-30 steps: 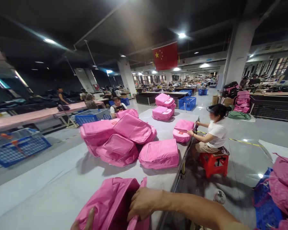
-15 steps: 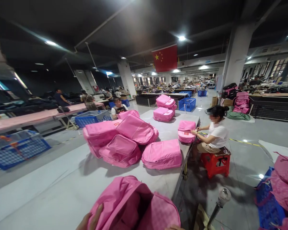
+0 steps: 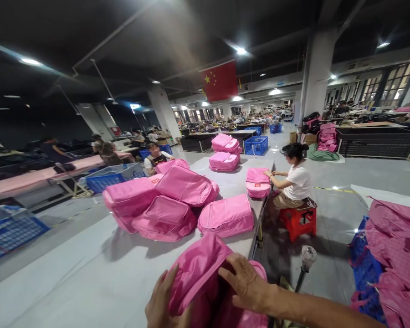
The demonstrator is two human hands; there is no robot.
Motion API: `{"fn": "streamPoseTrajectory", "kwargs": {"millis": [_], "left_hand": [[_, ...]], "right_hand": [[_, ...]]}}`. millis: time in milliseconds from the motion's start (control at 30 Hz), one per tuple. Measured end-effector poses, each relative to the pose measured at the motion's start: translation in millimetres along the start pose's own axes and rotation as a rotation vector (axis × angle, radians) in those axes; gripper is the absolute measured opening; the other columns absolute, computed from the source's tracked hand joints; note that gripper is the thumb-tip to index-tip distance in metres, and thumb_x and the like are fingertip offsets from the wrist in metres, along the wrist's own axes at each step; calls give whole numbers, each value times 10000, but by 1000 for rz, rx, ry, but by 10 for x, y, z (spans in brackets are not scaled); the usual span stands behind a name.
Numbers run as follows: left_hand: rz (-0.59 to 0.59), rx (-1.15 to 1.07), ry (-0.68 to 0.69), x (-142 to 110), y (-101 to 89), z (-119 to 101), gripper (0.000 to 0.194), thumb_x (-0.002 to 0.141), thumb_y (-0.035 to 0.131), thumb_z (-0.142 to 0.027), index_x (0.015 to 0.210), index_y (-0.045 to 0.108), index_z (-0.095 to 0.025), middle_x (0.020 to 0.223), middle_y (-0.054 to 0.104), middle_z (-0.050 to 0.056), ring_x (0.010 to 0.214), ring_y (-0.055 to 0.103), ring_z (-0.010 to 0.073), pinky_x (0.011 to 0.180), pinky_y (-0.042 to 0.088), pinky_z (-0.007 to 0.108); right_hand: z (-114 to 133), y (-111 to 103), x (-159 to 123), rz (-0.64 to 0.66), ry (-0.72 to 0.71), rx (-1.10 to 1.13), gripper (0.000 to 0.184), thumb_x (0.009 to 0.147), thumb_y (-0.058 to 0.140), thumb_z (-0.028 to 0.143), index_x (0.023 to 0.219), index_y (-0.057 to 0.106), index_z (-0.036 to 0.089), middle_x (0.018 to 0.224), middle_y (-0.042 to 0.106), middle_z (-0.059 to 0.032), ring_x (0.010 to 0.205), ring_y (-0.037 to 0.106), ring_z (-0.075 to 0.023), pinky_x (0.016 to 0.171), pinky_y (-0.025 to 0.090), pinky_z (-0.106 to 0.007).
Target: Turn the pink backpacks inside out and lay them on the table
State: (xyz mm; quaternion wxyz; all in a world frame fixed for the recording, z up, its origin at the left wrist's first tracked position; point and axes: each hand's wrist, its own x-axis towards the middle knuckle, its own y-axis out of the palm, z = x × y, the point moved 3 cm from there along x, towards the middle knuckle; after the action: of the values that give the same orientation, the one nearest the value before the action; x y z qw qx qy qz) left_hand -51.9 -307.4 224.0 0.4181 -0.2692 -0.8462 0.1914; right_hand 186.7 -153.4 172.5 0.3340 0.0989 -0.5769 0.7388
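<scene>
A pink backpack (image 3: 201, 269) gapes open at the near edge of the view, its lower part cut off by the frame. My left hand (image 3: 166, 298) grips its left side, the fingers curled against the fabric. From the right, my right hand (image 3: 246, 282) reaches over the opening, its fingers closed on the raised rim. Part of the dark inside shows below that hand. Just beyond lies another pink backpack (image 3: 227, 216), flat on the light table (image 3: 89, 282), apart from both hands.
A heap of pink backpacks (image 3: 164, 196) and a smaller stack (image 3: 223, 159) stand farther along the table. A co-worker (image 3: 295, 177) sits on a red stool (image 3: 299, 221) at the right edge, handling a backpack. Right of me, a blue crate (image 3: 364, 269) holds pink pieces. A wrapped-top pole (image 3: 307, 259) rises nearby.
My right hand has come up from the lower edge onto the opening's rim. The near backpack's top is drawn up and farther right in view. The camera has turned slightly right.
</scene>
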Motion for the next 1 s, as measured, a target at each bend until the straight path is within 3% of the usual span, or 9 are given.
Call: {"fn": "streamPoseTrajectory", "kwargs": {"millis": [133,233,300,467,567,633,767,867,1000], "left_hand": [[108,-169,-23,26,331,-482,825,886,737,-513,1662,556,-298,1610,687,141,1461,655,441,1223,544,668],[267,-321,-9,-58,683,-777,852,906,744,-494,1701,515,-291,1622,648,159,1465,645,421,1213,561,641],[377,-407,10,-142,938,-925,886,900,772,-487,1719,498,-287,1609,651,167,1464,646,410,1220,568,622],[608,-527,267,-470,1665,-1067,981,880,818,-542,1763,461,-304,1685,609,195,1561,588,437,1293,522,653],[811,-473,482,-751,2257,-1066,1046,778,875,-699,1704,581,-311,1729,578,219,1634,492,535,1336,428,762],[908,-412,495,-921,2677,-1072,1026,751,871,-784,1652,651,-345,1674,638,216,1590,538,560,1280,479,795],[855,-453,540,-1129,3270,-1265,944,893,725,-812,1716,571,-375,1634,694,159,1585,576,483,1273,520,716],[806,-538,628,-1156,3473,-1532,932,994,616,-796,1772,486,-300,1722,621,144,1658,499,434,1346,456,626],[823,-562,488,-1049,3747,-1840,819,1026,629,-718,1721,574,-289,1720,626,132,1633,536,410,1350,459,558]], "right_hand": [[-65,-457,-29,-293,61,-74,684,853,866,192,1479,594,226,1353,693,-137,1274,667,-321,1152,632,-533],[-89,-734,-120,-313,-31,-186,685,897,807,184,1548,597,212,1471,692,-167,1443,616,-369,1240,567,-618],[-86,-880,-277,-277,-79,-262,552,994,744,202,1534,640,244,1433,761,-127,1448,646,-354,1268,546,-633],[-134,-1213,-1077,-216,90,-331,362,1180,545,356,1487,714,264,1207,871,-63,1112,826,-227,1023,701,-383],[-197,-1449,-1615,-302,163,-463,416,1188,509,452,1499,734,291,1141,887,-56,1002,856,-218,872,718,-312],[-265,-1592,-1919,-397,203,-579,398,1184,516,412,1488,749,303,1090,893,-49,958,865,-209,828,710,-278],[-522,-1736,-2383,-470,266,-730,352,1170,550,375,1384,810,272,1014,891,-48,885,866,-193,805,693,-235],[-851,-1754,-2644,-453,291,-800,343,1173,569,390,1218,864,222,987,893,-55,861,870,-185,809,679,-200],[-1420,-1659,-2909,-441,391,-732,355,1161,589,426,1078,906,290,928,893,-14,777,863,-173,710,672,-182]]}}
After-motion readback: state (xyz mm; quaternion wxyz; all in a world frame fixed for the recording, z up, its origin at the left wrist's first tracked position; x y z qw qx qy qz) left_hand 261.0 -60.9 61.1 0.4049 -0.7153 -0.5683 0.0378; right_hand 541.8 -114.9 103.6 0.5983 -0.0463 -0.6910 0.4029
